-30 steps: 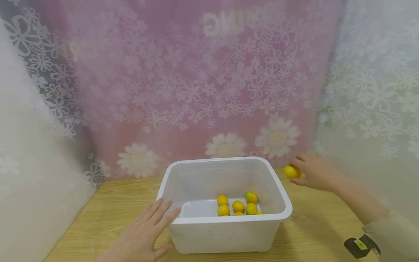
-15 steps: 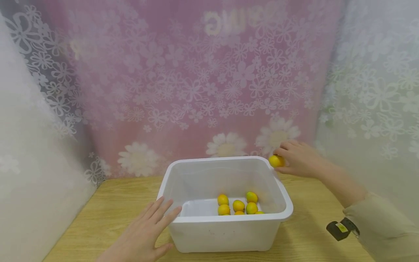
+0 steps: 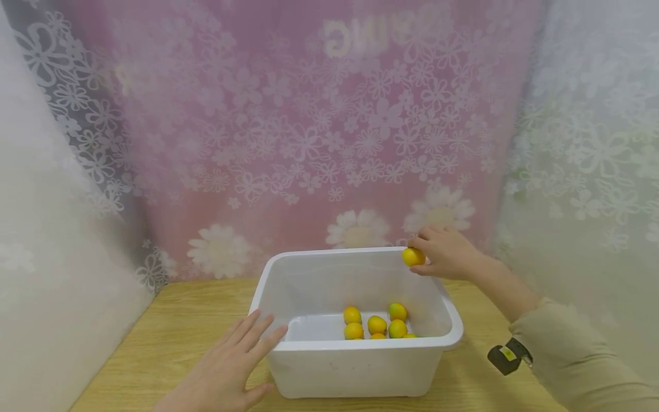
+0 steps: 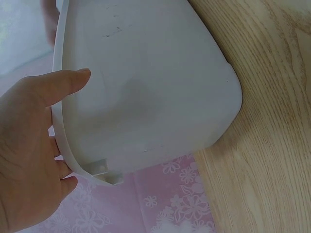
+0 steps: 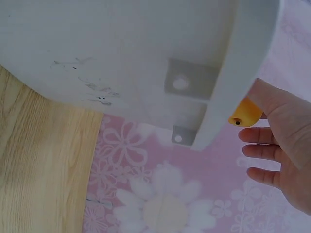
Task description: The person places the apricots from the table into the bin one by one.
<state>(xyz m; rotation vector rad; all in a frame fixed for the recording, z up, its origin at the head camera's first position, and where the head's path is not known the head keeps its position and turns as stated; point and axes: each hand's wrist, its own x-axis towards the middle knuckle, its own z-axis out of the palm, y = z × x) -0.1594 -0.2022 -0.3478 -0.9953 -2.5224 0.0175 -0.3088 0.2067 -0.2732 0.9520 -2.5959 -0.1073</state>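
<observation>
A small yellow-orange citrus fruit is pinched between the thumb and fingers of my right hand, above the far right corner of a white plastic tub. The right wrist view shows the fruit with a dark stem spot, its upper part behind the thumb and the other fingers loosely extended. My left hand lies at the tub's near left corner, fingers spread and fairly straight over the rim. On the tub's outer side is the left thumb. Several similar fruits lie on the tub floor, some partly hidden by the near wall.
The tub stands on a light wood-grain table. Behind it hangs a pink curtain with white flower prints, and pale sheets close off both sides. A black strap device sits at the right sleeve.
My right hand has carried the fruit leftward from beside the tub, up and across its right rim to over the far right corner. The left hand stays at the near left corner.
</observation>
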